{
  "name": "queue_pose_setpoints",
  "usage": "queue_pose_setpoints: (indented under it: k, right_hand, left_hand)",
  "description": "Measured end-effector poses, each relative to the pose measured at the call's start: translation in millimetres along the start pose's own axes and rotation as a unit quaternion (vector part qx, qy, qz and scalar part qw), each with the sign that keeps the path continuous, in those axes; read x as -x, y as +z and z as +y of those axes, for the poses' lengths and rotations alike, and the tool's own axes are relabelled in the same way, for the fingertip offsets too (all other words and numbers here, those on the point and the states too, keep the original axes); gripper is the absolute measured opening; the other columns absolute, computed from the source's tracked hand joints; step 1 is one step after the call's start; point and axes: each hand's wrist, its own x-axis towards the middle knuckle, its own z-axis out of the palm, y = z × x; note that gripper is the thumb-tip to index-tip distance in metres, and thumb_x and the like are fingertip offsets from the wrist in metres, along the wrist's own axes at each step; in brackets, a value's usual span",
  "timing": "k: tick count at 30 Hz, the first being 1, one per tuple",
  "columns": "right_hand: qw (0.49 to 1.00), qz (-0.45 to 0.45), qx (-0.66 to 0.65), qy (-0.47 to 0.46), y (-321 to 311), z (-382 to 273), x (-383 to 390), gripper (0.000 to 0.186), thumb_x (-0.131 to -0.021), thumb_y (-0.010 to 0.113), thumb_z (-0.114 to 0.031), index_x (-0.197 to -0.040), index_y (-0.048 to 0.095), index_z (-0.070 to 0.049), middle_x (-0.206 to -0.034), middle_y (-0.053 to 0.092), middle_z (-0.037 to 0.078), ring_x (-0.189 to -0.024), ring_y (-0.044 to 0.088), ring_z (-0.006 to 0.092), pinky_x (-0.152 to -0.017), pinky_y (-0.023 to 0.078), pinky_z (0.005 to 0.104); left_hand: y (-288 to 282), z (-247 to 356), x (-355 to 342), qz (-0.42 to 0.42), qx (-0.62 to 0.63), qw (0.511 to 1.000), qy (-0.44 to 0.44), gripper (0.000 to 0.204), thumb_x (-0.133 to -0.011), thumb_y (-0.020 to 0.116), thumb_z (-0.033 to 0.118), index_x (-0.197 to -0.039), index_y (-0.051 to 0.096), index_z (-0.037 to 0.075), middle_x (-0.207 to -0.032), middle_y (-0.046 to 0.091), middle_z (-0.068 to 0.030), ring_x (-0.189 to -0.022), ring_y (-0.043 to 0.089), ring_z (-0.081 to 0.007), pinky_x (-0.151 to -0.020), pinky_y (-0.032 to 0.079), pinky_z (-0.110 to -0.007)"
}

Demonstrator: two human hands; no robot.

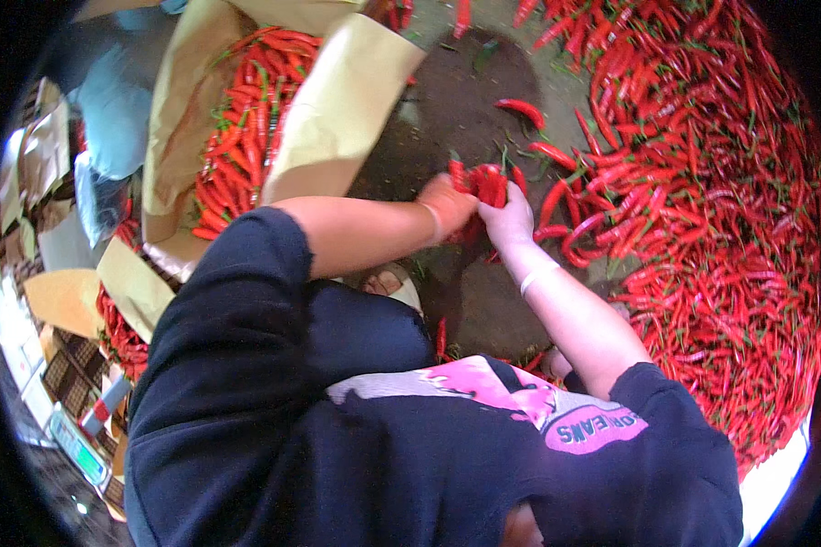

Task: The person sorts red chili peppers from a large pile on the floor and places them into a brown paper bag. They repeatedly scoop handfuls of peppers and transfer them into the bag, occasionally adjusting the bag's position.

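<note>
Both hands meet over a bare patch of ground, just left of a large heap of red chili peppers point(702, 210). A small bunch of red chili peppers point(492, 185), some with green stems, is gripped between them. My left hand point(449, 206), with a band-like cuff at the wrist, closes on the bunch from the left. From the right, my right hand point(509, 221), pale and cuffed at the wrist, is closed on the same bunch. Its fingertips are partly hidden by the peppers. Several loose peppers point(556, 196) lie beside the right hand.
An open brown cardboard box point(347, 105) holding rows of red chili peppers point(255, 128) stands at the left. A light blue plastic bag point(114, 114) is beyond it. A scale with a lit green display point(79, 447) sits lower left, near another box flap point(135, 287). My sandalled foot point(388, 284) is below my left forearm.
</note>
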Motion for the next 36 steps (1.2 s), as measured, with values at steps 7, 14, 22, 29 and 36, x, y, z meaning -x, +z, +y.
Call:
queue_pose_setpoints:
  k: [7, 14, 22, 29, 36]
  right_hand:
    - [0.904, -0.003, -0.426, -0.026, -48, -24, 47, 0.051, -0.084, 0.066, 0.003, -0.133, 0.054, -0.005, -0.127, 0.061, 0.006, -0.117, 0.058, 0.0209, -0.105, 0.044, 0.0388]
    - [0.871, -0.168, -0.27, -0.375, -71, -284, 77, 0.049, -0.08, 0.072, -0.003, -0.127, 0.058, -0.001, -0.115, 0.066, 0.009, -0.105, 0.064, 0.0183, -0.096, 0.049, 0.0339]
    - [0.871, -0.279, -0.066, -0.399, -4, -407, -44, 0.054, -0.083, 0.071, -0.027, -0.127, 0.058, 0.0, -0.103, 0.066, 0.01, -0.087, 0.062, 0.015, -0.073, 0.05, 0.0287]
    - [0.93, -0.014, -0.153, -0.333, -155, -154, -41, 0.033, -0.093, 0.056, -0.001, -0.125, 0.06, 0.002, -0.118, 0.065, 0.005, -0.107, 0.06, 0.0122, -0.097, 0.046, 0.0284]
    - [0.958, 0.006, 0.138, -0.253, -148, 56, 30, 0.015, -0.085, 0.06, -0.005, -0.097, 0.068, -0.005, -0.093, 0.068, 0.012, -0.089, 0.066, 0.0297, -0.083, 0.052, 0.0371]
  left_hand:
    - [-52, 97, 68, -0.227, 0.331, 0.907, 0.127, 0.038, -0.078, 0.064, 0.015, -0.115, 0.067, 0.006, -0.108, 0.07, -0.0122, -0.102, 0.063, -0.0205, -0.096, 0.047, -0.035]
    - [-265, 134, 146, -0.017, 0.298, 0.882, 0.363, 0.033, -0.084, 0.06, 0.009, -0.117, 0.063, 0.003, -0.105, 0.069, -0.0083, -0.099, 0.065, -0.0162, -0.09, 0.051, -0.03]
    - [-350, -10, 11, 0.073, 0.61, 0.787, 0.061, 0.044, -0.098, 0.058, 0.038, -0.13, 0.057, 0.009, -0.13, 0.062, -0.0114, -0.116, 0.058, -0.026, -0.103, 0.044, -0.044]
    - [-321, -22, -36, 0.565, -0.295, 0.737, 0.226, 0.059, -0.093, 0.056, 0.042, -0.138, 0.05, 0.004, -0.13, 0.055, -0.0289, -0.12, 0.052, -0.0425, -0.105, 0.04, -0.051]
    - [-288, 14, -119, 0.513, -0.47, 0.699, 0.164, 0.083, -0.087, 0.054, 0.061, -0.143, 0.04, 0.001, -0.151, 0.039, -0.0178, -0.137, 0.038, -0.0391, -0.112, 0.023, -0.062]
